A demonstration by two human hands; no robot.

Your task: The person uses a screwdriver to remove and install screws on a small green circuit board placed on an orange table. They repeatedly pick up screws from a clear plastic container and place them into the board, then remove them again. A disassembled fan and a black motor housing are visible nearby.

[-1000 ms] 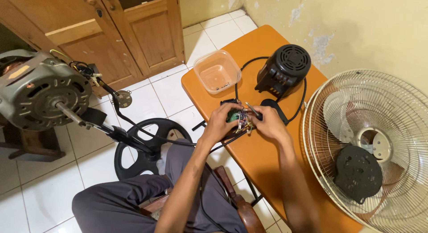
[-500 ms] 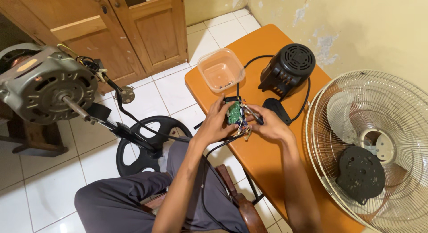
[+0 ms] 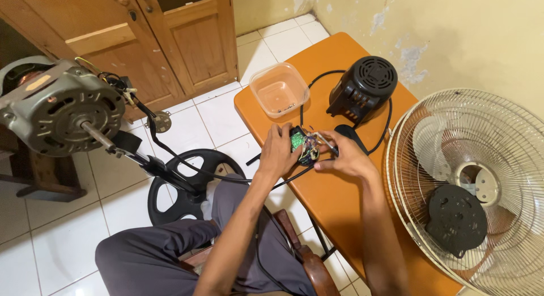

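Landmark: orange table [image 3: 334,199], set against the yellow wall, with everything below placed relative to it.
Circuit board: small green board [image 3: 298,142] with a knot of coloured wires [image 3: 311,150], held just above the middle of the table's top, near its left edge.
Left hand: left hand [image 3: 279,150] was over the table's left edge, fingers curled around the board's left side and gripping it.
Right hand: right hand [image 3: 344,155] was over the table's middle, thumb and fingertips pinched on the wires at the board's right side.
Cable: black cable [image 3: 226,177] ran from the board off the table's left edge toward the floor.
Plastic tub: clear square tub [image 3: 279,90] sat on the table's far left corner, a few small bits in it, too tiny to identify.
Motor cover: black vented housing [image 3: 363,90] stood at the table's far end, beside the tub.
Fan grille: cream wire guard [image 3: 481,188] with blades leaned at the table's right side.
Fan motor: bare grey motor [image 3: 56,106] on a black stand was well left of the table, over white tiles.
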